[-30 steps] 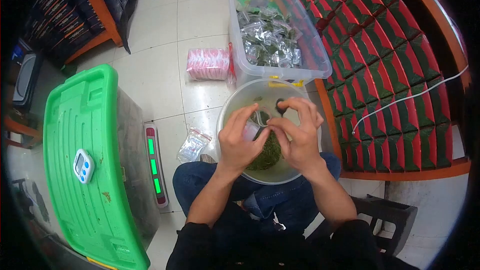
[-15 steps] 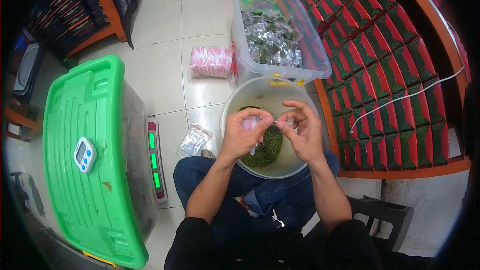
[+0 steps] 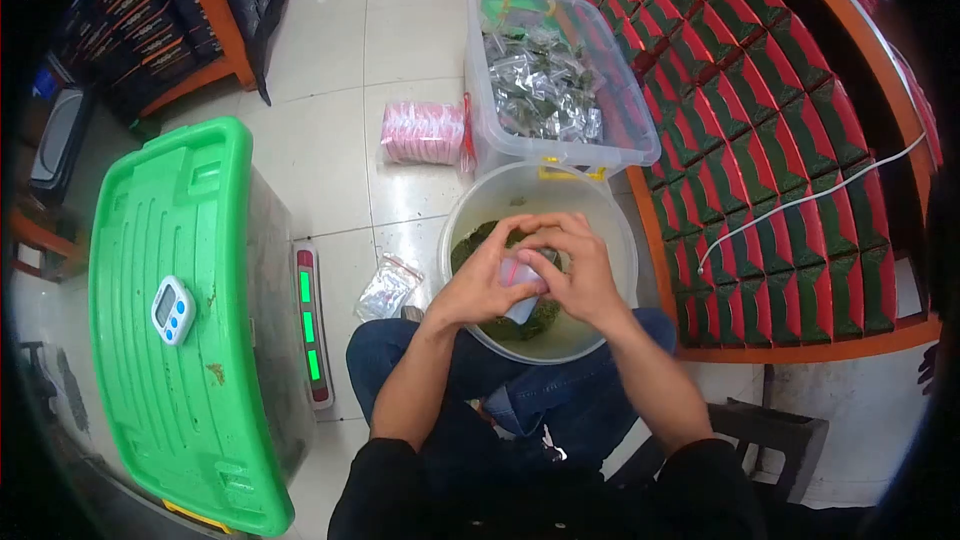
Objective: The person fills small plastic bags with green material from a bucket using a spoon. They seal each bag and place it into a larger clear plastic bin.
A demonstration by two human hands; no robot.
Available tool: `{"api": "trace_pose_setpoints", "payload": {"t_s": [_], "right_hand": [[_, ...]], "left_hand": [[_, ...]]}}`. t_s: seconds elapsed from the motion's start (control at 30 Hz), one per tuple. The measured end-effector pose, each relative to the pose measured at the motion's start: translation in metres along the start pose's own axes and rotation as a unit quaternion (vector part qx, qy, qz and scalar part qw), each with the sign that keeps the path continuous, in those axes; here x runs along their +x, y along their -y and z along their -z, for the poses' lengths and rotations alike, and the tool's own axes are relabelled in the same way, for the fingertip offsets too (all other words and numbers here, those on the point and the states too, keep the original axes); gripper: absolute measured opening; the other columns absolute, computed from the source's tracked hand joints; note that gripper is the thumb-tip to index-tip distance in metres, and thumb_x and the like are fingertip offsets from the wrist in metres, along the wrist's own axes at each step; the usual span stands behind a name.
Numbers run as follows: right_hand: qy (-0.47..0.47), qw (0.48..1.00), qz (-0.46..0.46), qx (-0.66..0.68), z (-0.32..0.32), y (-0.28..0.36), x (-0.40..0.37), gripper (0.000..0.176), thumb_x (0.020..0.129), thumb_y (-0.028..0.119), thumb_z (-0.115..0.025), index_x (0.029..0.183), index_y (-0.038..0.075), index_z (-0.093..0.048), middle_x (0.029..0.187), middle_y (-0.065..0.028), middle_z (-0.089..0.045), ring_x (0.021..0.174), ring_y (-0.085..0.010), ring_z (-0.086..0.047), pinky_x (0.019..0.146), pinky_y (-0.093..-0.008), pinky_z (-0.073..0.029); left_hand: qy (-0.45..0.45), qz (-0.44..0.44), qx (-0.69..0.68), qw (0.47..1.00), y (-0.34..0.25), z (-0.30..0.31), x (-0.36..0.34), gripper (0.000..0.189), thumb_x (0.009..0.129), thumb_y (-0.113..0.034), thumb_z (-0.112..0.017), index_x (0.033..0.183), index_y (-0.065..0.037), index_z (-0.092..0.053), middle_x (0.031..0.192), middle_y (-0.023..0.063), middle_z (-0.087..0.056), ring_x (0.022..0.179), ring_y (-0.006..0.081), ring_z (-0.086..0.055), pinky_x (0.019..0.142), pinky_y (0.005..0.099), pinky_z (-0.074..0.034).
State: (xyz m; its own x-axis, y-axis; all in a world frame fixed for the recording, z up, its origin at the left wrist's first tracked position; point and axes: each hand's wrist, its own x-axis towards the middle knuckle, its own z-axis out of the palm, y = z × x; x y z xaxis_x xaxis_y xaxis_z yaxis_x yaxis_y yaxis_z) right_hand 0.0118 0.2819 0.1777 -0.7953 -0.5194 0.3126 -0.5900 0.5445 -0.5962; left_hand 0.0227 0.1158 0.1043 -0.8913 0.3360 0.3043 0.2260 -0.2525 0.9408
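Note:
Both hands meet over a round white bucket [image 3: 622,240] that stands between my legs. Fine green dried leaf [image 3: 543,322] lies at its bottom, partly covered by my hands. My left hand [image 3: 472,290] is closed around small clear zip bags [image 3: 521,310] with a pink strip along the top. From the other side, my right hand [image 3: 578,275] presses its thumb on the bags near that strip, fingers curled over and touching the left fingers. The upper part of the bags is hidden behind the fingers.
Beyond the bucket stands a clear tub [image 3: 635,155] of filled sachets. Packed pink-striped bags [image 3: 423,133] and a loose clear packet [image 3: 389,286] lie on the floor. At left are a green-lidded bin [image 3: 170,240], a timer [image 3: 173,310] and a scale [image 3: 311,330]. Red-green boxes [image 3: 770,170] fill the right rack.
My hands have drawn together over the bucket. My right hand has moved left and its thumb now presses on the zip bags, whose blue-white lower part shows more below the fingers.

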Motion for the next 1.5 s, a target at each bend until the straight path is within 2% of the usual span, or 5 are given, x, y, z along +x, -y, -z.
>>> {"api": "trace_pose_setpoints", "payload": {"t_s": [0.1, 0.37, 0.67, 1.33, 1.5], "right_hand": [[-0.18, 0.95, -0.136, 0.215, -0.002, -0.001, 0.001, 0.011, 0.089, 0.008, -0.068, 0.096, 0.001, -0.072, 0.101, -0.0124, -0.07, 0.107, -0.0327, -0.062, 0.099, -0.0424, -0.044], [-0.036, 0.999, -0.01, -0.032, 0.029, -0.016, 0.001, 0.012, 0.086, 0.014, -0.075, 0.089, 0.004, -0.069, 0.098, -0.0086, -0.069, 0.107, -0.0309, -0.059, 0.093, -0.0413, -0.045], [0.078, 0.983, -0.163, 0.026, 0.023, 0.004, -0.014, 0.028, 0.095, 0.022, -0.062, 0.082, -0.003, -0.062, 0.07, -0.0192, -0.064, 0.063, -0.0375, -0.063, 0.061, -0.0469, -0.047], [0.05, 0.958, -0.24, -0.146, 0.027, -0.002, 0.016, 0.028, 0.089, 0.023, -0.063, 0.076, 0.0, -0.07, 0.068, -0.0247, -0.065, 0.07, -0.0474, -0.064, 0.068, -0.0546, -0.051], [0.25, 0.957, -0.109, 0.096, 0.037, -0.017, 0.035, 0.024, 0.09, 0.015, -0.069, 0.072, -0.001, -0.064, 0.055, -0.0028, -0.054, 0.052, -0.0093, -0.052, 0.05, -0.0283, -0.039]], "left_hand": [[-0.029, 0.2, -0.017, 0.979, -0.026, -0.006, -0.003, 0.074, 0.083, -0.009, -0.081, 0.145, -0.005, -0.04, 0.092, 0.0078, -0.068, 0.084, 0.0155, -0.067, 0.079, 0.0294, -0.053], [-0.072, 0.033, 0.105, 0.991, -0.013, -0.007, 0.004, 0.008, 0.085, -0.007, -0.075, 0.09, 0.0, -0.074, 0.082, 0.0104, -0.075, 0.074, 0.0131, -0.067, 0.073, 0.0289, -0.053], [-0.011, 0.029, 0.109, 0.994, -0.016, -0.01, 0.004, 0.011, 0.09, -0.01, -0.069, 0.09, 0.001, -0.067, 0.075, 0.0059, -0.063, 0.073, 0.0082, -0.053, 0.068, 0.0294, -0.047], [-0.226, -0.071, 0.287, 0.928, -0.027, -0.015, 0.012, 0.02, 0.071, 0.0, -0.077, 0.085, -0.002, -0.063, 0.078, 0.0121, -0.07, 0.069, 0.0253, -0.071, 0.062, 0.0334, -0.055], [-0.103, -0.184, 0.318, 0.924, -0.015, 0.024, 0.003, 0.06, 0.065, -0.007, -0.087, 0.121, -0.008, -0.066, 0.126, 0.0118, -0.065, 0.105, 0.0305, -0.07, 0.082, 0.0366, -0.06]]}}
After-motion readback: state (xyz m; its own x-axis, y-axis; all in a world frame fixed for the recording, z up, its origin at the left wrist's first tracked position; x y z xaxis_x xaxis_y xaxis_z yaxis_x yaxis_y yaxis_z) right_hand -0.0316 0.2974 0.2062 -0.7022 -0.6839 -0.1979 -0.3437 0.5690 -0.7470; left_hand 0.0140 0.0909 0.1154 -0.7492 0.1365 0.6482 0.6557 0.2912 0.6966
